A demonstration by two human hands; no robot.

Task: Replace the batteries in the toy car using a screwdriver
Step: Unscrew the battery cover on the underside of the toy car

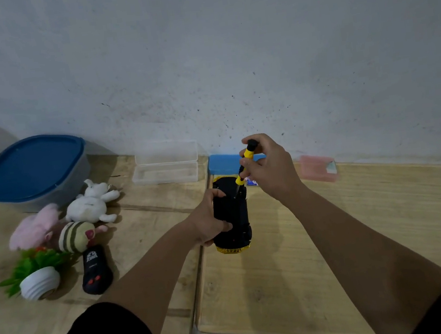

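Toy car (231, 215): upturned, left hand (209, 221) fingers gripping its flank to steady it. Screwdriver (245, 162): pinched upright in right hand (268, 169) fingers, tip below them on the underside.

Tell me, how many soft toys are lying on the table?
3, all at the left: a white rabbit nearest the wall, a pink toy left of it, a striped toy in front. None seems hidden.

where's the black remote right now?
Head view, left side: the black remote lies on the wooden board, between the white potted plant and the left forearm, below the striped plush.
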